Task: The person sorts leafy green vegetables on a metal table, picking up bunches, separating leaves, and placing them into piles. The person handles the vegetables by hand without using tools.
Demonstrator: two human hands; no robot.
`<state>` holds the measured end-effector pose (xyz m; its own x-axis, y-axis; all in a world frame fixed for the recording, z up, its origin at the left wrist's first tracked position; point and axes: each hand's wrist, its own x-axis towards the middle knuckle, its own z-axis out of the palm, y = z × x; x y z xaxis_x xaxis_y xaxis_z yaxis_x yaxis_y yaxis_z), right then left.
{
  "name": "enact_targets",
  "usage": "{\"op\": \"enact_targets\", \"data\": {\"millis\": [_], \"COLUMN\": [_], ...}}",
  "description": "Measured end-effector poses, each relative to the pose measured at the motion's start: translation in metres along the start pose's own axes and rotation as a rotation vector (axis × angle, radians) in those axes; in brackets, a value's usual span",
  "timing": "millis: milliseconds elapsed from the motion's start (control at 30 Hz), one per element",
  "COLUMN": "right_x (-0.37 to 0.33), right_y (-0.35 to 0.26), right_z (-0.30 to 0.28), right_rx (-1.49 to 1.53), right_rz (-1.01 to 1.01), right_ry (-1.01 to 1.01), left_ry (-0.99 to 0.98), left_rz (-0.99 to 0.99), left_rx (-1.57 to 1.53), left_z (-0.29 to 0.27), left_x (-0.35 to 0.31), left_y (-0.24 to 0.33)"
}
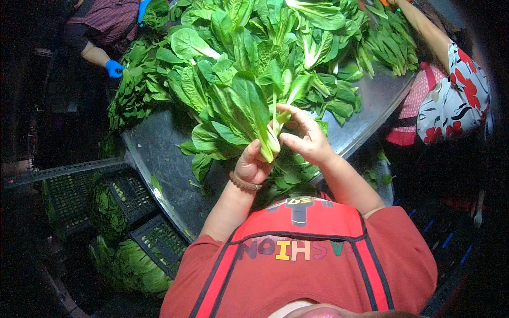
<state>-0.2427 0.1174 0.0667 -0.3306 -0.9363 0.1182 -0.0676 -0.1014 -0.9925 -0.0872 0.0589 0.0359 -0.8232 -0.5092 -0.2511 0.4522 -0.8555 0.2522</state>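
My left hand (250,165) grips the pale stem base of a bunch of leafy greens (241,114), its broad dark leaves fanning up and to the left. My right hand (305,137) pinches a single stalk at the right side of the same bunch, thumb and fingertips closed on it. Both hands are held just above the near edge of a metal table (159,153). A beaded bracelet sits on my left wrist.
A large heap of loose greens (275,47) covers the table. A person with blue gloves (113,68) works at the far left; another in a flowered sleeve (456,100) reaches in at the right. Dark plastic crates (132,196) with greens stand at lower left.
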Motion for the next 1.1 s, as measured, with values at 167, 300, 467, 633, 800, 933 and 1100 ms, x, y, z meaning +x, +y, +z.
{"op": "enact_targets", "data": {"millis": [167,300,467,633,800,933,1100], "right_x": [0.002,0.003,0.0,-0.005,-0.002,-0.011,0.003], "right_y": [0.015,0.023,0.011,-0.004,-0.006,-0.001,0.029], "right_z": [-0.002,-0.003,-0.003,0.001,0.003,-0.003,-0.063], "right_rx": [0.302,0.161,-0.144,-0.423,-0.596,-0.643,-0.521], "right_rz": [0.252,0.048,-0.222,-0.429,-0.493,-0.527,0.055], "right_ry": [-0.103,-0.181,-0.082,-0.11,-0.016,-0.108,-0.432], "left_ry": [-0.067,-0.115,-0.1,-0.131,-0.096,-0.023,-0.066], "left_rz": [-0.067,-0.107,-0.055,0.013,-0.047,0.048,0.143], "left_rx": [-0.015,-0.178,-0.152,-0.145,-0.135,-0.252,-0.18], "left_z": [0.004,0.008,-0.009,-0.006,-0.01,-0.017,-0.017], "left_x": [-0.003,-0.002,0.001,0.004,0.005,0.005,0.003], "left_y": [-0.001,0.002,0.006,0.019,0.021,0.023,0.053]}}
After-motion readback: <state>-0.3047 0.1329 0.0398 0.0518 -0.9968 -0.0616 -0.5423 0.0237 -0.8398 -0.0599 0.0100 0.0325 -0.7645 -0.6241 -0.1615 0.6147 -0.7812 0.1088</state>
